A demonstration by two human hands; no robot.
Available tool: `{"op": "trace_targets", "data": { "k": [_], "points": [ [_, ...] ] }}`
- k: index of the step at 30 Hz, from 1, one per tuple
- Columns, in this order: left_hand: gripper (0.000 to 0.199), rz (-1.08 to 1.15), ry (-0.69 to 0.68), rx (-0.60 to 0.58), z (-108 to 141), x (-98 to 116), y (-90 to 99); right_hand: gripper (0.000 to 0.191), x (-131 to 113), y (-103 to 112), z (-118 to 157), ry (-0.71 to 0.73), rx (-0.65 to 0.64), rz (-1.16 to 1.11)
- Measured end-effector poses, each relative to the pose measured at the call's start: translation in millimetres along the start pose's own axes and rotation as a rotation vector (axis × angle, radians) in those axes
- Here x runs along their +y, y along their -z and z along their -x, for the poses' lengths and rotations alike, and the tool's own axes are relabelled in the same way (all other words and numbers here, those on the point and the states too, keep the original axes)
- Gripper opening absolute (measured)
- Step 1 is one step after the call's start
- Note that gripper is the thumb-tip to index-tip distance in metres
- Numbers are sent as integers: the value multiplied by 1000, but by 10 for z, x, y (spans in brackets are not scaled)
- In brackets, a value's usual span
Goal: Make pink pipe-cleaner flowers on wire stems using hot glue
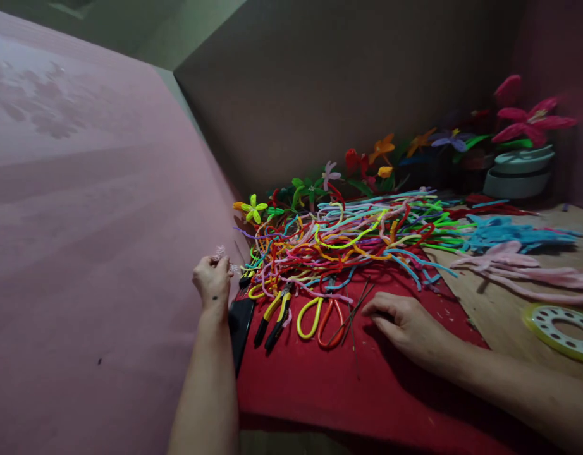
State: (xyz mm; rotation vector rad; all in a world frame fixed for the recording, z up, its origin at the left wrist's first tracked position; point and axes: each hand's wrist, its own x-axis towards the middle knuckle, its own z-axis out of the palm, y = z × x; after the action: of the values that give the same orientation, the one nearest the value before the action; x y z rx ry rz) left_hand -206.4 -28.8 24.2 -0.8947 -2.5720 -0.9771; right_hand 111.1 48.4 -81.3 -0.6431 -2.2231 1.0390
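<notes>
Centre-left, the left hand (210,282) pinches a pale strand (220,252), seemingly a holding step needing delicacy next; the right hand (408,323) curls, grip unclear.

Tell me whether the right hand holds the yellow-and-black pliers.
No, the pliers lie on the red cloth, apart from the right hand.

We take this for a small craft corner, perhaps in a home. We see a heap of coloured pipe cleaners (339,237) on a red cloth (296,382), with pliers (286,302) and loop-handled scissors (320,323) before it, and a tape roll (532,323) on the wooden tabletop (476,294). Fuzzy flowers (533,123) line the back wall (320,95); a pink flower-patterned drape (130,253) rises at our left.
</notes>
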Motion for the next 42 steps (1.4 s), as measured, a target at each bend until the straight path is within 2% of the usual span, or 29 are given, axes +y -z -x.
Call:
{"op": "trace_targets", "data": {
  "k": [3,6,7,8,9,11,14,17,21,25,28,33,38,42],
  "points": [
    [34,291,-38,-143,343,273,38,20,-86,72,-21,-65,56,-140],
    [33,496,-72,-387,809,650,-135,19,-213,209,-63,-133,87,-366],
    [32,575,-77,-508,965,783,-215,21,-247,257,-82,-132,81,-446],
    [29,753,-28,-713,1108,911,-295,24,-268,300,-102,-136,93,-534],
    [25,887,18,-852,1233,1032,-370,28,-273,338,-122,-121,95,-627],
    [20,977,17,-978,1404,1236,-496,27,-241,395,-160,-81,56,-771],
    [16,931,-60,-966,1464,1427,-624,17,-140,446,-204,-102,47,-872],
    [20,899,-51,-984,1399,1483,-710,12,-60,479,-244,-151,69,-924],
    [26,984,-5,-992,1365,1445,-803,15,13,504,-294,-251,117,-998],
    [32,1144,83,-866,1382,1403,-850,13,58,485,-296,-347,119,-1025],
    [33,1141,79,-798,1358,1360,-857,10,55,443,-266,-394,87,-1020],
    [30,1098,29,-813,1325,1271,-893,7,54,391,-224,-390,38,-963],
    [22,1059,26,-811,1358,1258,-893,18,53,388,-218,-341,24,-880],
    [21,1077,16,-750,1400,1262,-905,22,21,395,-216,-402,32,-875]
  ]
}}
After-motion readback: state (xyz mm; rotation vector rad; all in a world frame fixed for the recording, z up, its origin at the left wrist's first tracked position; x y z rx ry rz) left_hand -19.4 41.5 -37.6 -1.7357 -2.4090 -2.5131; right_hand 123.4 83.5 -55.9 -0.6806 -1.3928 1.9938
